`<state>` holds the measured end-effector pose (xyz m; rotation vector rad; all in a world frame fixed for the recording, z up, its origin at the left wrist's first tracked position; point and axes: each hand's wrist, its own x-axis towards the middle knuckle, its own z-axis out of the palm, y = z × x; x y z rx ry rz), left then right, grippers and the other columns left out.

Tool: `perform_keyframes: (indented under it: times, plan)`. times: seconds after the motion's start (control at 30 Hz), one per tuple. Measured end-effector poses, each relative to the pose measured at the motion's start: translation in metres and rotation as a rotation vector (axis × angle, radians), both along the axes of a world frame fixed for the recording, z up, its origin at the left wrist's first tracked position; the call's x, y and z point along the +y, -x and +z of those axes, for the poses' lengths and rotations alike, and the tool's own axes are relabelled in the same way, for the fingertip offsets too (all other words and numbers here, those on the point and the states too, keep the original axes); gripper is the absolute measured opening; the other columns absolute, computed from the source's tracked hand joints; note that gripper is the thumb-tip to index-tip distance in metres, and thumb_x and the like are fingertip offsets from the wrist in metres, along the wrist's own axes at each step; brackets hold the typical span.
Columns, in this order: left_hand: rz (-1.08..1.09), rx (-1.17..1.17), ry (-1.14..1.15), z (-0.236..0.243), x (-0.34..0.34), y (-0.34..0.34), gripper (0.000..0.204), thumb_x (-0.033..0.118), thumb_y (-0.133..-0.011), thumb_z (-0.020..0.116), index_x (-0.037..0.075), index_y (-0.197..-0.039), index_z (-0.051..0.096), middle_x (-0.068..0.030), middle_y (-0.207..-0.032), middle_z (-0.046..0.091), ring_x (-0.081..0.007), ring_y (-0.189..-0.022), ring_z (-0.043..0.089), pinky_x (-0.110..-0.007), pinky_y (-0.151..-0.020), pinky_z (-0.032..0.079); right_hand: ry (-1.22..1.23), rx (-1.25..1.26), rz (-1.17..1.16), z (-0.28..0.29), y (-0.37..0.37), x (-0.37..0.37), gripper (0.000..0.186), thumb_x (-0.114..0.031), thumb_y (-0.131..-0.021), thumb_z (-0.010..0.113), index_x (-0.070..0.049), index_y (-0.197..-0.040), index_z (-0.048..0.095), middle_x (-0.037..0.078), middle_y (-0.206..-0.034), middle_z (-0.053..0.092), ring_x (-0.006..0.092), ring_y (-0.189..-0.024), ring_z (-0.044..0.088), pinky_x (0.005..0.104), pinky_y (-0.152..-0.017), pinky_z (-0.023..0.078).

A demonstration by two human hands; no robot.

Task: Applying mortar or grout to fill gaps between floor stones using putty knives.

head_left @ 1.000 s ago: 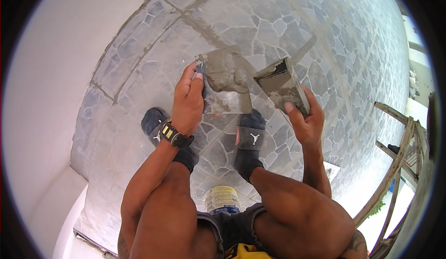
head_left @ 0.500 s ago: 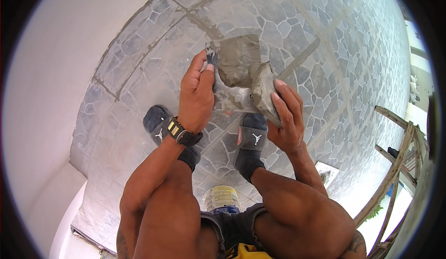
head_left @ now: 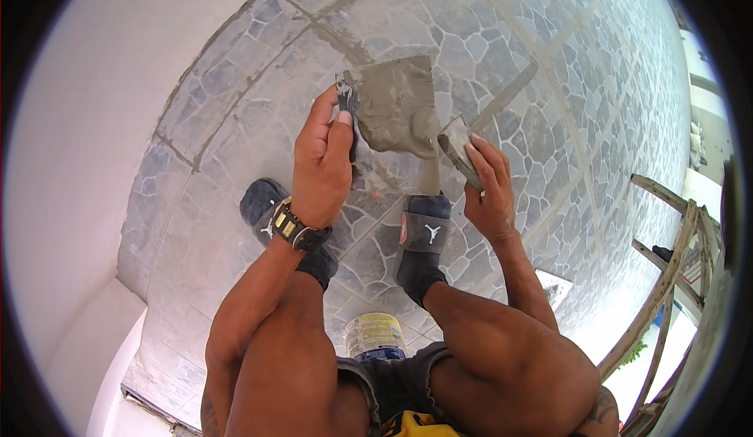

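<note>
My left hand (head_left: 321, 166) grips the left edge of a flat, smooth plate (head_left: 396, 172), its thumb on top. Wet grey grout (head_left: 396, 108) covers most of the plate's upper part, with a ragged lower edge. In my right hand (head_left: 494, 198) is a thin, grey, grout-smeared pad (head_left: 457, 148), pinched between thumb and fingers. The pad is tilted, just right of the plate and apart from it. Its exact kind is hard to make out. Both hands are above the stone-patterned tile floor (head_left: 541, 155).
Fresh grout lines (head_left: 337, 37) run between tiles ahead, another (head_left: 506, 92) to the right. A bucket (head_left: 375, 335) stands between my legs. My sandalled feet (head_left: 423, 237) are below the plate. A white wall (head_left: 102, 123) rises at left, a wooden pole frame (head_left: 667, 280) at right.
My right hand has drawn the pad off the plate, turning it and carrying less grout on it. The grout on the plate now reaches its right edge. The plate has shifted slightly left.
</note>
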<state>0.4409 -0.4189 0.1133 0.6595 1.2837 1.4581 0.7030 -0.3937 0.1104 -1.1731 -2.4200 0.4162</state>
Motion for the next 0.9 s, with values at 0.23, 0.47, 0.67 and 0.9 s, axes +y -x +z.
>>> perform_keyframes:
  times: [0.23, 0.47, 0.67, 0.9]
  plan:
    - [-0.018, 0.156, 0.06, -0.007, -0.003, 0.015, 0.043, 0.013, -0.102, 0.044, -0.007, -0.14, 0.042, -0.0047, -0.115, 0.063, -0.0053, -0.096, 0.055, -0.021, -0.086, 0.044, 0.964, 0.737, -0.516, 0.018, -0.016, 0.004, 0.036, -0.008, -0.093, 0.06, 0.005, -0.126, 0.054, 0.01, -0.1, 0.067, 0.015, -0.086, 0.065, 0.0258, -0.075, 0.052]
    - [-0.055, 0.214, 0.1, -0.012, -0.009, 0.015, 0.043, 0.014, -0.102, 0.043, -0.008, -0.14, 0.042, -0.0058, -0.117, 0.063, -0.0072, -0.099, 0.056, -0.021, -0.088, 0.043, 1.098, 0.895, -0.429, 0.045, 0.003, 0.009, 0.041, -0.005, -0.091, 0.055, 0.012, -0.127, 0.047, 0.019, -0.108, 0.065, 0.0234, -0.09, 0.068, 0.0338, -0.074, 0.055]
    - [-0.034, 0.225, 0.008, -0.008, -0.006, 0.009, 0.039, 0.012, -0.101, 0.045, -0.004, -0.136, 0.048, 0.0089, -0.07, 0.043, -0.0009, -0.06, 0.032, -0.02, -0.053, 0.03, 1.276, 0.891, -0.192, 0.053, -0.009, 0.013, 0.055, -0.021, -0.09, 0.057, 0.011, -0.132, 0.042, 0.027, -0.117, 0.06, 0.0326, -0.096, 0.066, 0.0371, -0.062, 0.054]
    - [-0.077, 0.191, 0.041, -0.007, -0.008, 0.003, 0.035, 0.012, -0.101, 0.043, 0.0, -0.133, 0.052, 0.0076, -0.076, 0.048, -0.0008, -0.064, 0.036, -0.021, -0.056, 0.033, 1.408, 1.082, -0.2, 0.054, -0.016, 0.02, 0.058, -0.039, -0.103, 0.038, 0.01, -0.133, 0.043, 0.027, -0.121, 0.058, 0.0336, -0.098, 0.064, 0.0413, -0.071, 0.052]
